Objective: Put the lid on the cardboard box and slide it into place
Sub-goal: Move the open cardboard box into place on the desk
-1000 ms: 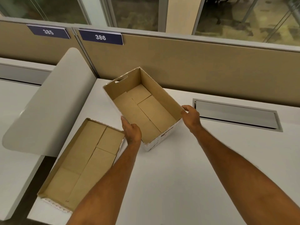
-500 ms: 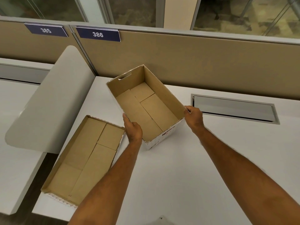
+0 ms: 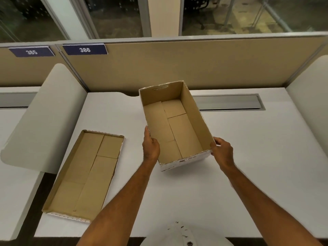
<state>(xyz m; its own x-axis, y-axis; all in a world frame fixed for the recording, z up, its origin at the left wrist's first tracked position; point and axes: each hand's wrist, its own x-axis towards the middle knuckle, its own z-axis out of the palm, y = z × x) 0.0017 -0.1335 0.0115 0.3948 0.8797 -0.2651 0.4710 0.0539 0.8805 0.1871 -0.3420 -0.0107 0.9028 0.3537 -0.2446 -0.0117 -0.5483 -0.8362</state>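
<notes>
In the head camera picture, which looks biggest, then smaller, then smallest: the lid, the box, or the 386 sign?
1 and 2. The lid and the cardboard box look about alike; the lid lies nearer the camera, so I won't rank them.
3. The 386 sign, clearly smallest, though farthest away.

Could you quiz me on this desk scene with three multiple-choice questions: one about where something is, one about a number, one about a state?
1. Where does the lid lie?
A. On the box
B. On the desk, left of the box
C. On the floor

2. Which number is on the sign nearest the box?
A. 386
B. 210
C. 501

3. What is the cardboard box like?
A. Closed
B. Full of papers
C. Open and empty

Answers: B, it lies upside down beside the left hand; A, white digits read 386; C, its bare bottom shows, the right hand gripping its side.
</notes>
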